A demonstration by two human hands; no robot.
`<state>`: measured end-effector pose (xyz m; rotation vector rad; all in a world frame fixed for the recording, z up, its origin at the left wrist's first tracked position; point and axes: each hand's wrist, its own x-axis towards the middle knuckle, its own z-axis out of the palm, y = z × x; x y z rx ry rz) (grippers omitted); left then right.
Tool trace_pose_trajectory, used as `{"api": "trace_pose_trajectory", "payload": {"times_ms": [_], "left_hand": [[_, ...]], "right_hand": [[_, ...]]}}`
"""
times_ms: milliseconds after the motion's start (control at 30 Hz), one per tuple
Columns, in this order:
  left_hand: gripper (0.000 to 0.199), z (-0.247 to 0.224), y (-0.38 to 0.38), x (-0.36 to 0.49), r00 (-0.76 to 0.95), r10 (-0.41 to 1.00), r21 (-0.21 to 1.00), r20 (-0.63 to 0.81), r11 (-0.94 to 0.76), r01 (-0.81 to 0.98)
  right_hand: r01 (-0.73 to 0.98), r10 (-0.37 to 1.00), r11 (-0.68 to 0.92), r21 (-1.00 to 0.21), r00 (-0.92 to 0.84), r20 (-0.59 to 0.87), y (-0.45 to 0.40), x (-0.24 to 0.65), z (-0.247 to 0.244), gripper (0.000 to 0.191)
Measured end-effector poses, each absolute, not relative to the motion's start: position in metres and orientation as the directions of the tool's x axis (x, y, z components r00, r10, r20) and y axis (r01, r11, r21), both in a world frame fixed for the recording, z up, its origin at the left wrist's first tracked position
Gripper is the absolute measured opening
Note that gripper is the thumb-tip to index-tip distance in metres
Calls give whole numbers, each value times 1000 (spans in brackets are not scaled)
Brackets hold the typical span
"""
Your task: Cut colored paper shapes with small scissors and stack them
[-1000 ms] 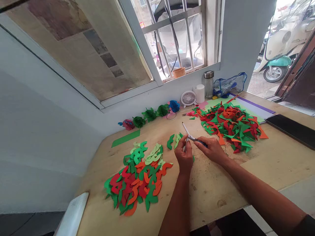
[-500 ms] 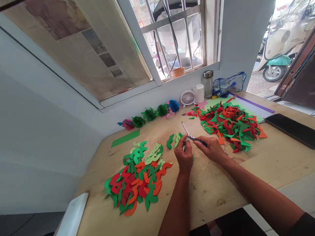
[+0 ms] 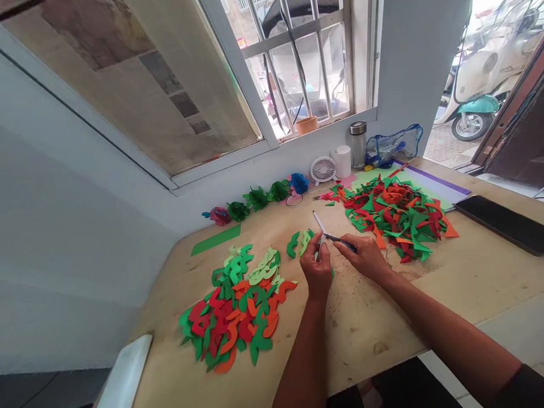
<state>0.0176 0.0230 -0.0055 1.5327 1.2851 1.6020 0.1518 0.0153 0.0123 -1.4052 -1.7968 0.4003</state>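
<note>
Over the middle of the table, my left hand [image 3: 317, 266] is closed, pinching a thin white piece [image 3: 318, 221] with a narrow, dark-tipped end pointing away from me. My right hand [image 3: 364, 255] grips a dark-handled cutting tool [image 3: 349, 246]; its blade end meets the white piece at my left fingertips. Whether it is a knife or scissors I cannot tell. Just left of my left hand lie wavy green cutouts [image 3: 292, 245] and a light green stack [image 3: 304, 242]. A larger heap of red, orange and green cutouts [image 3: 233, 306] spreads further left.
Red, green and orange paper scraps [image 3: 399, 218] pile up right of my hands, beside a black phone [image 3: 501, 224]. Paper flowers [image 3: 257, 198], a small fan [image 3: 323, 169] and a glass bottle [image 3: 358, 147] line the wall. A green strip [image 3: 216, 240] lies back left.
The cutting tool has turned slightly, so its blade end looks thinner and darker against the white piece. Both hands stay almost in place; the view has shifted a little.
</note>
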Motion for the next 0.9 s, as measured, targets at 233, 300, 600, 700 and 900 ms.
{"api": "trace_pose_trajectory", "payload": {"times_ms": [233, 300, 600, 700, 900], "left_hand": [[32, -4, 21, 17, -184, 884, 873, 431, -356, 334], [30, -4, 22, 19, -173, 871, 842, 461, -367, 396], [27, 0, 25, 35, -49, 895, 831, 443, -390, 397], [31, 5, 23, 36, -106, 936, 929, 335, -309, 205], [33, 12, 23, 39, -142, 955, 965, 260, -261, 16]], "right_hand": [[714, 888, 274, -644, 70, 455, 15, 152, 15, 42], [749, 867, 257, -610, 100, 488, 14, 153, 15, 42], [799, 757, 307, -517, 125, 642, 14, 158, 14, 44], [780, 757, 291, -553, 166, 632, 15, 162, 15, 44], [768, 761, 245, -592, 226, 608, 16, 165, 17, 45]]}}
